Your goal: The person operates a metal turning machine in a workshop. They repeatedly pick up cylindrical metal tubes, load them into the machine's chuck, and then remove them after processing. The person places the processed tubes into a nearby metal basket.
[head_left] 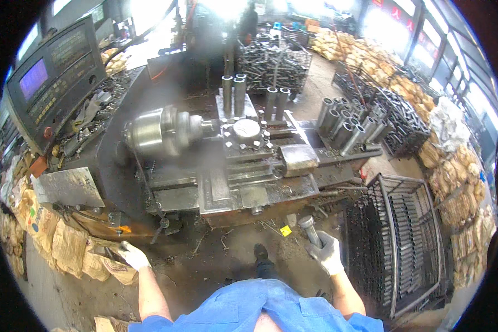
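My right hand [328,254], in a white glove, is wrapped round a short metal tube [314,237] with a wider round end pointing up and away from me. It is in front of the lathe's right part, beside a wire cage. My left hand [134,256], also gloved, is low on the left by the sacks. Its fingers are partly closed next to a dark flat piece [112,253], whose kind I cannot make out. Ahead stands the lathe, with its shiny chuck [149,131] and a round-topped tool post [246,129].
Upright steel tubes [347,122] stand on the lathe's right end. A wire cage [392,243] with rows of tubes is at my right. A control panel [55,77] rises at the left, sacks [69,249] below it. Metal chips and a yellow tag [285,231] lie on the floor.
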A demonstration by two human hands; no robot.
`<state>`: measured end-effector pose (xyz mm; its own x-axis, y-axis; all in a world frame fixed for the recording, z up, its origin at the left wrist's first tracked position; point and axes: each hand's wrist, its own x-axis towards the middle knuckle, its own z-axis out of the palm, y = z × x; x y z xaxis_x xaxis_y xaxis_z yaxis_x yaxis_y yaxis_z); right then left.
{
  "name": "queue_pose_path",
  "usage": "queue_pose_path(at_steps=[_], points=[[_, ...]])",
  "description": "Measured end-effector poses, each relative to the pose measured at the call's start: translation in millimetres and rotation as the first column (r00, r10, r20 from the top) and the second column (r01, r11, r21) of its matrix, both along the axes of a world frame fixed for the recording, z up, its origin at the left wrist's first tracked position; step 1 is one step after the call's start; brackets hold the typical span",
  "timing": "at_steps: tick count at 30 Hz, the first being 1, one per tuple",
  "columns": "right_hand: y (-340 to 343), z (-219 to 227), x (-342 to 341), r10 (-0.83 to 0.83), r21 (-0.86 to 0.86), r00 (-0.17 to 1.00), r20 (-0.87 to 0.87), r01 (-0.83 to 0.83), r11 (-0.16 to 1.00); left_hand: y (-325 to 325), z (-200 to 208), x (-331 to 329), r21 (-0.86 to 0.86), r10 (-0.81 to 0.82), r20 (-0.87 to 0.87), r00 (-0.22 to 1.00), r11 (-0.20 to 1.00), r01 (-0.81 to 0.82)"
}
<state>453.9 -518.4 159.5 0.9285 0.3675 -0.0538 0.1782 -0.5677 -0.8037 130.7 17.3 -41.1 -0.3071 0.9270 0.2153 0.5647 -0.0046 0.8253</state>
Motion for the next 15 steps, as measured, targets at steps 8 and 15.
queue_pose_path(at_steps=[8, 15], points=[[55.8, 9.4, 117.8, 0.227, 0.061, 0.970, 0.091, -0.233, 0.971, 28.8, 13.5, 10.0, -0.013, -0.005, -0.249, 0.969, 1.000, 0.002], [71.1, 17.1, 211.1, 0.356, 0.072, 0.934, -0.028, -0.353, 0.933, 73.6, 0.0, -22.6, -0.220, 0.102, 0.697, 0.710, 0.972, 0.077]])
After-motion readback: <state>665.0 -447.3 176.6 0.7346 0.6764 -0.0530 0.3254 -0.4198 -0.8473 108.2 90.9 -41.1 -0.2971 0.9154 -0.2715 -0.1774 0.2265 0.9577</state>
